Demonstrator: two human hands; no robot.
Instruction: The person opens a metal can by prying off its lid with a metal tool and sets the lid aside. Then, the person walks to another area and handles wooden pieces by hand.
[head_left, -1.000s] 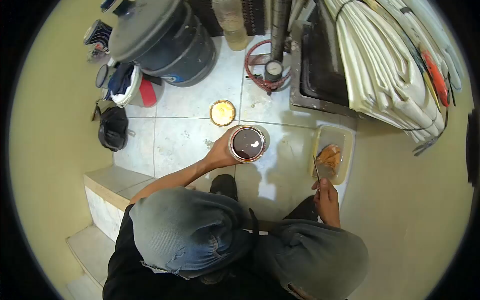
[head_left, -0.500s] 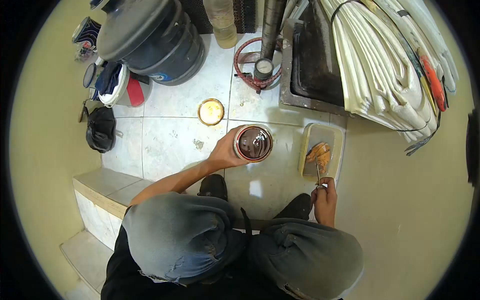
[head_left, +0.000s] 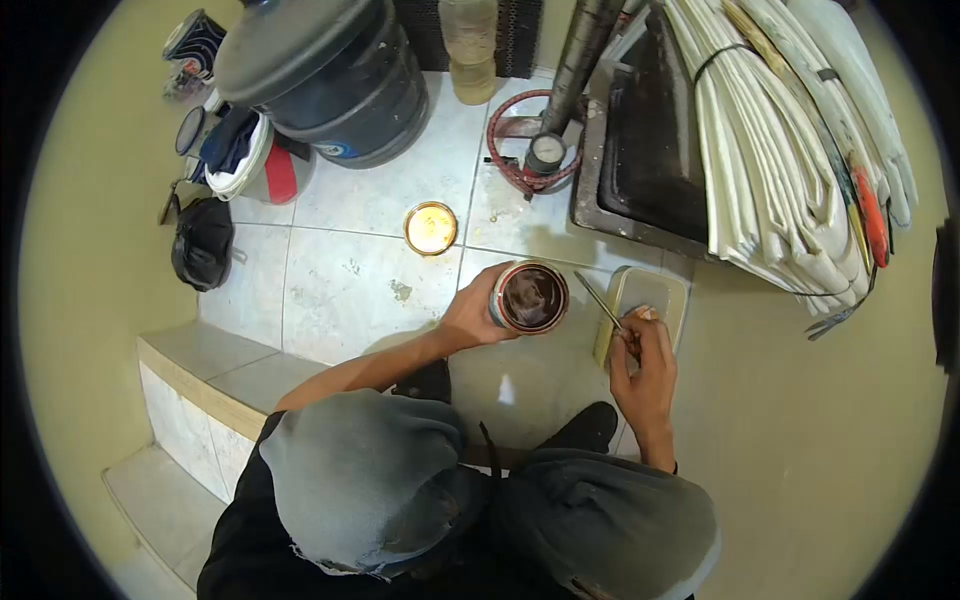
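Observation:
My left hand is wrapped round the side of an open tin and holds it upright above the floor. Dark brown, glossy liquid fills much of the tin, with a swirl on its surface. A thin metal rod is pinched in the fingers of my right hand; its free end points up and left, close to the tin but apart from it. Under and beyond that hand is a translucent plastic tub. A bit of orange-brown material shows at my fingertips, its rest hidden.
A round tin lid lies on the tiles. Behind stand a large dark water jug, a bottle, a floor pump and a dark bin beside folded white sheets. A black cap and a bucket are left; steps are nearer.
My right hand has risen and moved forward from the tub's near edge. The rod, which pointed into the tub, now points toward the tin. My left hand still holds the tin.

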